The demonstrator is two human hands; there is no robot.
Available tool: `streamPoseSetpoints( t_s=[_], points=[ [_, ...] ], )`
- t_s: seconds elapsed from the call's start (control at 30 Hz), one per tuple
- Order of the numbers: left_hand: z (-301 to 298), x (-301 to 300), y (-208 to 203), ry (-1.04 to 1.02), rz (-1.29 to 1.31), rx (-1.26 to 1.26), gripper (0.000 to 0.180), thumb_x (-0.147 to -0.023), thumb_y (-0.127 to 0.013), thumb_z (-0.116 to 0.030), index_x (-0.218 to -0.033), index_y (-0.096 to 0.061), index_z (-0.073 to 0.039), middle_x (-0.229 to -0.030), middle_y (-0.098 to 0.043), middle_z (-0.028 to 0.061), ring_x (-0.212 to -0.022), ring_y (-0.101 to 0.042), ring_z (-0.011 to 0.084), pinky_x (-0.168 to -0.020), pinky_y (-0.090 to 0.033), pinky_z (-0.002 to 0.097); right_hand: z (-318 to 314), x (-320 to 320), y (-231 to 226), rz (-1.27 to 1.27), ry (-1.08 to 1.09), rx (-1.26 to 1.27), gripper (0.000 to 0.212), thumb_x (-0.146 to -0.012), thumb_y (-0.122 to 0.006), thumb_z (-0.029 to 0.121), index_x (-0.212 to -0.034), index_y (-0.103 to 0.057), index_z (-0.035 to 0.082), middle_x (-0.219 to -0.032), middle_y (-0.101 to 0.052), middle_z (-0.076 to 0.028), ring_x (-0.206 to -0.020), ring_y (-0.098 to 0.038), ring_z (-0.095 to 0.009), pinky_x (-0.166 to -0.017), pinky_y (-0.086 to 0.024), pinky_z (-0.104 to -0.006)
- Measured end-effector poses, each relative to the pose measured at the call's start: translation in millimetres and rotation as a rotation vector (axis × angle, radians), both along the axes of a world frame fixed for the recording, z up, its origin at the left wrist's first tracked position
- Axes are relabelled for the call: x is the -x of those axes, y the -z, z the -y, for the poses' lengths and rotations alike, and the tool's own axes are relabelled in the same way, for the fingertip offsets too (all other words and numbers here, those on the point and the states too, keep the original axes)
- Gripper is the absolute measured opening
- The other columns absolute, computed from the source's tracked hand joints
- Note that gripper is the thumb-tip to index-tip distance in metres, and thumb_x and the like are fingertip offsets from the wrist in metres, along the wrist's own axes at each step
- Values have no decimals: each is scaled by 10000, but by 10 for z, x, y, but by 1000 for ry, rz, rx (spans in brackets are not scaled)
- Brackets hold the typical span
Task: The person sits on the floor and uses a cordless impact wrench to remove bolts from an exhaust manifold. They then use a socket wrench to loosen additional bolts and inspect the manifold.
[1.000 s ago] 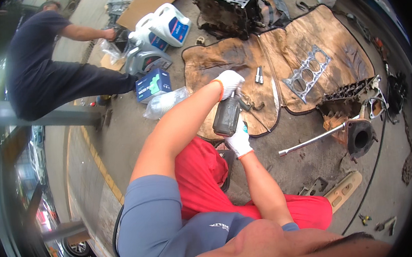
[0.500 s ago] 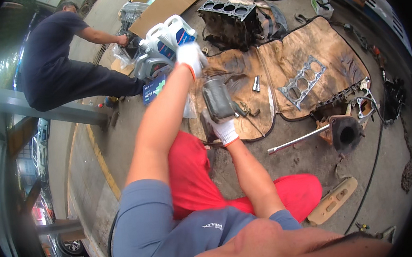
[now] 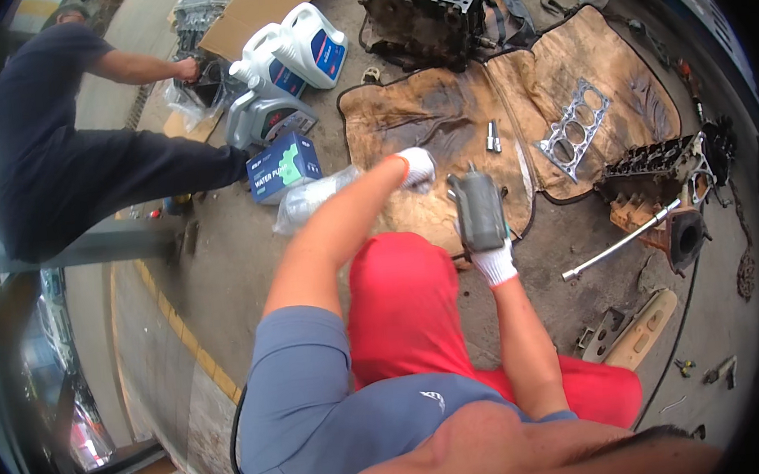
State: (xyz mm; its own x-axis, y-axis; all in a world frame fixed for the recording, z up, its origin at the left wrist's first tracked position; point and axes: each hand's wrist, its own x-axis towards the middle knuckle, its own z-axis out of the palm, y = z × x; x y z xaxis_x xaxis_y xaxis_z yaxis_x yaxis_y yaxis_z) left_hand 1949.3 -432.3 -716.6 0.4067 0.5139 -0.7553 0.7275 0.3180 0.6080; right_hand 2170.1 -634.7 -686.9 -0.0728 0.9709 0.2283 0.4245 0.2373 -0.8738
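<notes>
My right hand (image 3: 496, 265), in a white knit glove, grips a dark grey canister-like part (image 3: 481, 212) from its near end. This part is held upright above the near edge of a stained tan mat (image 3: 387, 114), with small fittings at its far end. Left of it, apart from it, my gloved left hand (image 3: 419, 168) is curled over the mat; what its fingers hold, if anything, is hidden. Beyond the hands, two small metal sockets (image 3: 493, 137) lie on the mat. A head gasket (image 3: 576, 129) rests on its right half.
An engine block (image 3: 423, 12) stands at the back. White jugs (image 3: 313, 49), a blue box (image 3: 285, 168) and a plastic-wrapped item (image 3: 317, 199) are to the left, near another person (image 3: 54, 130). At right are a cylinder head (image 3: 653, 163) and a long metal bar (image 3: 619, 241).
My right hand has raised the canister-like part and carried it right. My left hand has come down and right, away from the jugs. The view has shifted.
</notes>
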Motion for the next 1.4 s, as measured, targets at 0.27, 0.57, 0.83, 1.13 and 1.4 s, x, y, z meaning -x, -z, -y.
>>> streamPoseSetpoints(
  t_s=[0.27,0.57,0.83,1.13,1.4],
  points=[
    [150,-579,845,621,-313,-439,333,-799,-783,-231,-1064,-807,-30,-1104,-771,212,-959,-755,361,-853,-602,425,1590,-499,1466,63,325,339,439,-1090,-506,285,-1479,-545,85,-1450,-646,-89,-1338,-603,-258,-1126,-494,-432],
    [83,-2570,-814,753,69,-333,581,-973,-520,-504,-1329,-710,-86,-1368,-695,151,-1246,-660,341,-1028,-507,476,1980,-362,364,52,953,623,683,-986,-762,365,-1515,-523,6,-1479,-618,-167,-1349,-595,-283,-1154,-437,-401],
    [1557,-3209,-840,294,460,176,686,-1036,-424,-552,-1081,-738,56,-1060,-750,253,-953,-732,398,-880,-571,511,2356,-563,1313,146,1085,533,537,-1004,-724,375,-1340,-637,-35,-1376,-676,-173,-1225,-657,-289,-1058,-500,-415],
    [1835,-3338,-777,114,698,446,412,-996,-526,-273,-997,-665,116,-705,-673,185,-546,-705,302,-491,-578,449,2401,-640,1299,-388,1393,338,581,-1036,-699,205,-1531,-494,-18,-1527,-579,-118,-1336,-589,-266,-1155,-459,-382],
    [1898,-3338,-1072,50,830,419,373,-979,-528,-246,-1064,-614,107,-748,-645,186,-498,-679,318,-438,-568,473,2682,-835,1291,-186,1204,262,552,-1062,-666,223,-1527,-498,-24,-1564,-537,-131,-1367,-553,-258,-1166,-433,-387]
  ],
)
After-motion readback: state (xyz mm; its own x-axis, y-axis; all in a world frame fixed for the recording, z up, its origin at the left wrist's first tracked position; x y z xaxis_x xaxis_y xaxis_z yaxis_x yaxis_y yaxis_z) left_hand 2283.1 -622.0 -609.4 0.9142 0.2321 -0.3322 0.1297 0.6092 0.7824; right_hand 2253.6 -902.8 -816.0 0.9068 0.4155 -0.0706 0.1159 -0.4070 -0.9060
